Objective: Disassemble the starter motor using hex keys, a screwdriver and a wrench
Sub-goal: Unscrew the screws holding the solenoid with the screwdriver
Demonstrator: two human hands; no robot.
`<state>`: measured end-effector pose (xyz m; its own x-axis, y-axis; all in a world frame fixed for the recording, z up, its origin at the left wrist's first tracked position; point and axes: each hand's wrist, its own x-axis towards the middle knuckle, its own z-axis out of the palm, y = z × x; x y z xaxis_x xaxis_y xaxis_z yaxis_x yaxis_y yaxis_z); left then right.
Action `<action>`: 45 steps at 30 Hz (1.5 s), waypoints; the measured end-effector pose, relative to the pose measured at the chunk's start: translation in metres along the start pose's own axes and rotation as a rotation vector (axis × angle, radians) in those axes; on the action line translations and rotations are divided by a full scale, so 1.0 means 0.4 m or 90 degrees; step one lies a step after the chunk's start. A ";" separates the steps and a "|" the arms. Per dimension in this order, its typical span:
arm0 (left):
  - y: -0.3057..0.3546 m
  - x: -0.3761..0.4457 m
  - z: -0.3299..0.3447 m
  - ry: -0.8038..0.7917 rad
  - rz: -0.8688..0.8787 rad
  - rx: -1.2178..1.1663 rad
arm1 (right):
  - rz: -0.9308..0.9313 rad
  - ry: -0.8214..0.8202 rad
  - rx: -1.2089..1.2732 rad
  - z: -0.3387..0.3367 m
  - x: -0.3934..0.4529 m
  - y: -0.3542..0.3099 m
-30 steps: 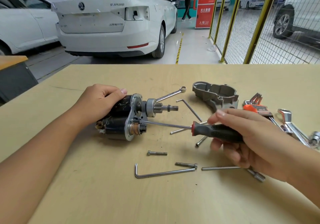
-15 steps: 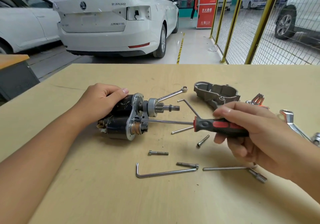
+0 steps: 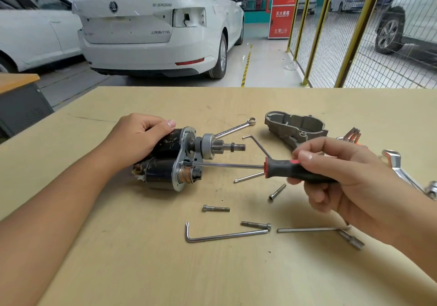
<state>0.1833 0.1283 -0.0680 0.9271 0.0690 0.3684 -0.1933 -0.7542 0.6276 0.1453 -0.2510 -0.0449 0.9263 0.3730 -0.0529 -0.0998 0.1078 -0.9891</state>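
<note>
The black starter motor [image 3: 165,161] lies on its side on the wooden table [image 3: 118,258], its silver end plate and pinion shaft pointing right. My left hand [image 3: 137,137] grips the motor's upper black body from the left. My right hand [image 3: 335,178] holds the black and red handle of a screwdriver [image 3: 290,169]. The screwdriver's shaft runs level to the left and its tip sits on the end plate beside the copper-coloured solenoid end. The removed grey nose housing [image 3: 295,128] lies at the back right.
Loose on the table: a combination wrench [image 3: 236,128], a hex key [image 3: 224,236] near the front, another hex key [image 3: 257,144] behind the screwdriver, three bolts [image 3: 216,208], a long socket-ended key [image 3: 319,231], and chrome tools [image 3: 402,175] at the right edge. White cars stand beyond.
My right hand has turned the screwdriver handle, with the fingers shifting round it and the handle rising slightly. The left hand and motor have stayed put.
</note>
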 end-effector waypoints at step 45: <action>0.017 -0.009 -0.004 -0.014 0.003 0.008 | 0.041 -0.024 -0.032 0.005 -0.008 -0.008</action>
<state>0.1781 0.1241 -0.0640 0.9328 0.0509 0.3567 -0.1943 -0.7626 0.6170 0.1418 -0.2507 -0.0413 0.9041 0.4122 -0.1126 -0.1397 0.0362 -0.9895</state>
